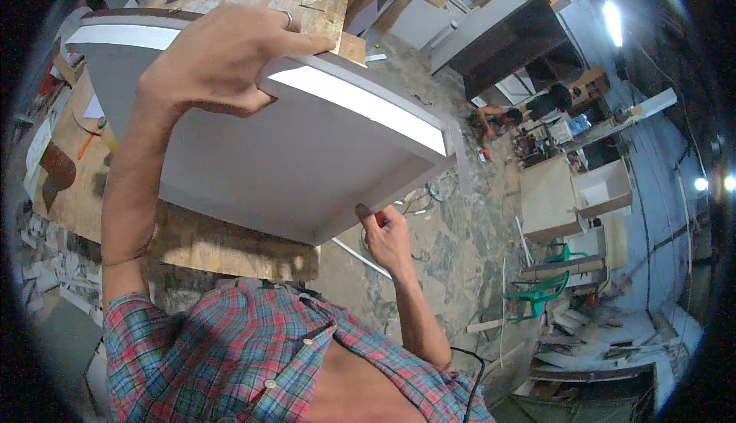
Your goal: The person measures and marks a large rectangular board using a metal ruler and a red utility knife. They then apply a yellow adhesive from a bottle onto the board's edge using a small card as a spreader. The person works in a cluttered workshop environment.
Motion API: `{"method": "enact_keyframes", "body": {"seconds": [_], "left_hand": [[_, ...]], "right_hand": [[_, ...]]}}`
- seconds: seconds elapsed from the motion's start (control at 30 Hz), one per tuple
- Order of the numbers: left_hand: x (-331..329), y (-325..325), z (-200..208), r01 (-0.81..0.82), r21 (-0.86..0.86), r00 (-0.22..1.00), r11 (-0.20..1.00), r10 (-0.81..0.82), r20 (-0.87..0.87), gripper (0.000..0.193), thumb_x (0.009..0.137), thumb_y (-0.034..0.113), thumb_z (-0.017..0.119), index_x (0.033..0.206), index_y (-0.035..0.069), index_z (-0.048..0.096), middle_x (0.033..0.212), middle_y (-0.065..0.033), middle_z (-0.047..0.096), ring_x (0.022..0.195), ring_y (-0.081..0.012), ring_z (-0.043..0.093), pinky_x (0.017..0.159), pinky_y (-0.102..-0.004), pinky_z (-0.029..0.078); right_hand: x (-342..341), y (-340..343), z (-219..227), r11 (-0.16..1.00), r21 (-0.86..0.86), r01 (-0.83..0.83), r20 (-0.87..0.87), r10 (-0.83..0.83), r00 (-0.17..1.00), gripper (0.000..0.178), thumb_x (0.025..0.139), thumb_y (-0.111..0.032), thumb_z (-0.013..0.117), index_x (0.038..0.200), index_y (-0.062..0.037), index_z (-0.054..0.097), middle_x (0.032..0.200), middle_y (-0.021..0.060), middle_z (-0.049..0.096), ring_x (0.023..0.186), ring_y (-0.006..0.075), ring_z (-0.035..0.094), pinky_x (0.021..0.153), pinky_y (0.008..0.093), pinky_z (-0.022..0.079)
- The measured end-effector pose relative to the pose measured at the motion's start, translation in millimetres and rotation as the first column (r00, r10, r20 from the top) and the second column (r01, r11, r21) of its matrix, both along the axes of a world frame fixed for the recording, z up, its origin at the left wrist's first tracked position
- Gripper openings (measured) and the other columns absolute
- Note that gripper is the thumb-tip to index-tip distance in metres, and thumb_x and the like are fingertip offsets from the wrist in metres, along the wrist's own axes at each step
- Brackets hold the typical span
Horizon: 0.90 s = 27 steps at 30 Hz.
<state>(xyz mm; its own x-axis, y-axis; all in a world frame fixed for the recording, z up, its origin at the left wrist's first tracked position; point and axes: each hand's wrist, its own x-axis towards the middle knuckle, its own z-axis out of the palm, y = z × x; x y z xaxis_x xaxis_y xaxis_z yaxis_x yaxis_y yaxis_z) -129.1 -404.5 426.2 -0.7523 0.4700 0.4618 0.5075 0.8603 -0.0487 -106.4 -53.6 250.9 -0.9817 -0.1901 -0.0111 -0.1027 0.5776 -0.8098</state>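
Note:
A shallow grey-white boxed panel (253,170) with raised rims is tilted up in front of me, above the wooden workbench. Its upper edge is gripped by my left hand (222,59), fingers over the top and thumb on the inner side. Along that edge runs a bright white strip (360,105), and a loose pale strip end (462,159) hangs past the right corner. By the panel's lower right side, my right hand (386,239) is closed round a small red thing (379,218). Most of that thing is hidden by the fingers, so its kind cannot be made out.
The plywood workbench (230,243) lies under and behind the panel, with an orange-handled tool (90,141) at its left. Floor cables and a white strip (360,258) lie to the right. Farther off are a crouching person (498,120), cabinets (552,193) and a green chair (540,296).

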Motion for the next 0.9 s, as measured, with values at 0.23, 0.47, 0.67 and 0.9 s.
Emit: {"method": "enact_keyframes", "body": {"seconds": [0.23,0.47,0.67,0.9], "left_hand": [[9,-2,-1,0.024,-0.001,1.0,1.0,-0.024,0.006,0.088,0.052,0.01,0.076,0.137,0.016,0.059,0.102,-0.0142,0.065,0.091,-0.0369,0.062,0.08,-0.0447,0.049],[-6,54,12,0.426,0.198,0.884,0.883,-0.453,0.117,0.053,0.088,0.024,0.071,0.138,0.013,0.059,0.111,-0.0188,0.067,0.096,-0.0394,0.064,0.086,-0.0454,0.049],[-67,128,43,0.714,0.224,0.604,0.663,-0.746,0.282,0.033,0.091,0.016,0.068,0.125,0.013,0.069,0.103,-0.0151,0.067,0.087,-0.0302,0.065,0.073,-0.0397,0.051],[-79,145,38,0.662,0.317,0.565,0.679,-0.73,0.384,0.03,0.088,0.019,0.074,0.117,0.014,0.074,0.093,-0.0085,0.065,0.076,-0.0219,0.06,0.065,-0.035,0.049]], "right_hand": [[12,-4,-1,0.999,-0.053,-0.008,-0.088,0.003,0.996,0.029,0.096,-0.028,0.068,0.092,0.0,0.066,0.062,-0.0011,0.052,0.056,0.0083,0.047,0.052,0.029,0.037],[12,7,-10,1.0,-0.028,-0.003,-0.005,0.003,1.0,0.023,0.095,-0.025,0.068,0.099,-0.0017,0.068,0.062,-0.0024,0.051,0.057,0.0075,0.045,0.053,0.0281,0.036],[8,10,-19,0.998,-0.02,-0.067,-0.077,0.066,0.995,0.024,0.094,-0.023,0.069,0.108,-0.004,0.069,0.067,-0.002,0.054,0.063,0.008,0.047,0.058,0.0281,0.039],[7,18,-30,0.998,-0.016,-0.06,-0.068,0.059,0.996,0.028,0.091,-0.021,0.071,0.115,-0.0055,0.068,0.069,0.0024,0.056,0.064,0.0103,0.047,0.061,0.0292,0.043]]}}
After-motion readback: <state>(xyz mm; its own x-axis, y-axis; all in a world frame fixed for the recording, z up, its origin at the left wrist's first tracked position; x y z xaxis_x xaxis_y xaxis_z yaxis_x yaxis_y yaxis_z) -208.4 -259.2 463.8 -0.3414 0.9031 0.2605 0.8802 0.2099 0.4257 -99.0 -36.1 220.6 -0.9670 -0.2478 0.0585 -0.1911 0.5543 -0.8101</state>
